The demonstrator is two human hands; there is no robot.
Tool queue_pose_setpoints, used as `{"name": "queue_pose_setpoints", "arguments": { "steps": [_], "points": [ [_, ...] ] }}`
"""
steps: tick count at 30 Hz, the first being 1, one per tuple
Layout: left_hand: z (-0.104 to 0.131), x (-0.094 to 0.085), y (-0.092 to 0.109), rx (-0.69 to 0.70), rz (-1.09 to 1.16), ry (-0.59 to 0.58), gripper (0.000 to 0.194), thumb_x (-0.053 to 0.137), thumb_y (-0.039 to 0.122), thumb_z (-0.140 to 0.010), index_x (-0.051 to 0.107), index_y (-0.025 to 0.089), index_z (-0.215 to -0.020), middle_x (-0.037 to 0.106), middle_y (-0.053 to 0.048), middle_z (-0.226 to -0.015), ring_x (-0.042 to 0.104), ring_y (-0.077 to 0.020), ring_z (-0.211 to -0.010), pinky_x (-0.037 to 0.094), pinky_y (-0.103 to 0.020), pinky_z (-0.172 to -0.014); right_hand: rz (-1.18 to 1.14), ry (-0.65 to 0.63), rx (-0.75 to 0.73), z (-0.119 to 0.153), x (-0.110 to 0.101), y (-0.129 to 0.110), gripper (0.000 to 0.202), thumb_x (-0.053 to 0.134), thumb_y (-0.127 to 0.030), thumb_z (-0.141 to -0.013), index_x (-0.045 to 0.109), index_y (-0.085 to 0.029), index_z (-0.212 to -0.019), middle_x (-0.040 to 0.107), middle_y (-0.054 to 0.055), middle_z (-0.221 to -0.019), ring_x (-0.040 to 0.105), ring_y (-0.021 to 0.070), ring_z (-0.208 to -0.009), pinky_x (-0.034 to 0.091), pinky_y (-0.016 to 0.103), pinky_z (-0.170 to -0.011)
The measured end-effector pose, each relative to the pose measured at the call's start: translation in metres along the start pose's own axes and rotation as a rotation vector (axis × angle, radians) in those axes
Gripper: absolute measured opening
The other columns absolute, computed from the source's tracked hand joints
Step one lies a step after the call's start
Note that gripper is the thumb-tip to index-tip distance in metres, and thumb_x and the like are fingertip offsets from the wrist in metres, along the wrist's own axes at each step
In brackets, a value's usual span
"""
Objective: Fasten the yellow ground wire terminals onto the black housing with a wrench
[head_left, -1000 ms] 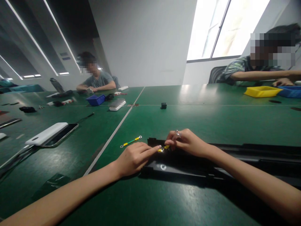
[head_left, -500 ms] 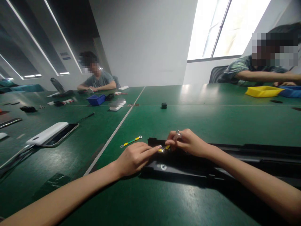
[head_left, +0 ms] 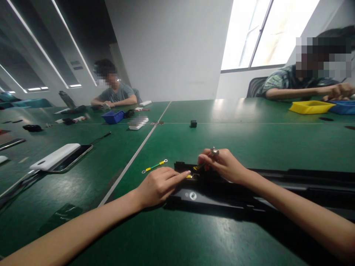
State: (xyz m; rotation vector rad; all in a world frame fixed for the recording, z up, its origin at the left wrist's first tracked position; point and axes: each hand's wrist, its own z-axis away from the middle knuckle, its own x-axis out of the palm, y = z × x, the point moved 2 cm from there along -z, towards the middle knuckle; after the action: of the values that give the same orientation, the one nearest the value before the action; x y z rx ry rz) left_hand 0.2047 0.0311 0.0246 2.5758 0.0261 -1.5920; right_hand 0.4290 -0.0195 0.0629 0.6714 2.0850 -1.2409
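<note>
My left hand [head_left: 161,184] rests at the left end of a long black metal part [head_left: 219,205], its index finger stretched onto a small yellow piece [head_left: 189,176] inside. Just right of that fingertip, my right hand [head_left: 222,162] is closed in a pinch above the part. A small yellow-ended piece [head_left: 196,168] shows below its fingers; the fingers hide the rest. Behind my left hand, a green and yellow wire with ring ends [head_left: 154,166] lies on the green table [head_left: 235,144]. A round metal spot shows on the black part's near side.
On the left lie a white power bank [head_left: 57,157] and a phone [head_left: 72,159] with cables. A small black block [head_left: 193,123] stands farther back. Blue [head_left: 113,117] and yellow [head_left: 310,107] bins are across the table, near two seated people.
My right hand has lifted slightly, with the yellow-ended piece now apart from my left fingertip. My left hand stays put. The person at right has drawn an arm lower.
</note>
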Motion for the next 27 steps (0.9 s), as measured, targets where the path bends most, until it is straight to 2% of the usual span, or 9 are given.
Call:
{"name": "queue_pose_setpoints", "arguments": {
  "steps": [6, 10, 19, 27],
  "points": [
    [-0.0004, -0.0006, 0.0007, 0.003, -0.001, 0.003, 0.040, 0.041, 0.014, -0.093, 0.045, 0.012, -0.132, 0.064, -0.012, -0.104, 0.057, -0.0213, -0.090, 0.050, -0.037, -0.077, -0.026, -0.050, 0.006, 0.0010, -0.0008, -0.0012, 0.042, 0.035, -0.046, -0.095, 0.061, -0.015, -0.085, 0.058, 0.000, -0.061, 0.054, 0.0123, -0.057, 0.037, 0.022, -0.055],
    [0.0001, -0.0005, 0.0008, -0.001, -0.005, -0.001, 0.041, 0.040, 0.015, -0.093, 0.044, 0.013, -0.133, 0.064, -0.012, -0.104, 0.057, -0.0211, -0.090, 0.050, -0.037, -0.077, -0.050, -0.135, -0.044, 0.0011, -0.0010, -0.0052, 0.042, 0.033, -0.045, -0.096, 0.060, -0.015, -0.086, 0.057, 0.001, -0.067, 0.053, 0.0125, -0.061, 0.039, 0.022, -0.058],
    [-0.0006, -0.0009, 0.0016, 0.003, -0.004, 0.003, 0.039, 0.039, 0.016, -0.094, 0.045, 0.013, -0.132, 0.064, -0.012, -0.104, 0.058, -0.0212, -0.090, 0.050, -0.036, -0.077, -0.067, -0.177, -0.138, 0.0008, 0.0008, -0.0046, 0.040, 0.031, -0.042, -0.097, 0.057, -0.014, -0.084, 0.058, 0.004, -0.077, 0.052, 0.0134, -0.069, 0.040, 0.024, -0.064],
    [-0.0003, -0.0005, 0.0011, 0.003, -0.017, 0.005, 0.039, 0.040, 0.015, -0.093, 0.046, 0.012, -0.132, 0.064, -0.012, -0.102, 0.058, -0.0210, -0.089, 0.050, -0.036, -0.076, -0.089, -0.254, -0.110, -0.0005, 0.0013, -0.0082, 0.044, 0.030, -0.046, -0.096, 0.057, -0.014, -0.081, 0.056, 0.004, -0.075, 0.051, 0.0139, -0.068, 0.041, 0.026, -0.066]
  ]
}}
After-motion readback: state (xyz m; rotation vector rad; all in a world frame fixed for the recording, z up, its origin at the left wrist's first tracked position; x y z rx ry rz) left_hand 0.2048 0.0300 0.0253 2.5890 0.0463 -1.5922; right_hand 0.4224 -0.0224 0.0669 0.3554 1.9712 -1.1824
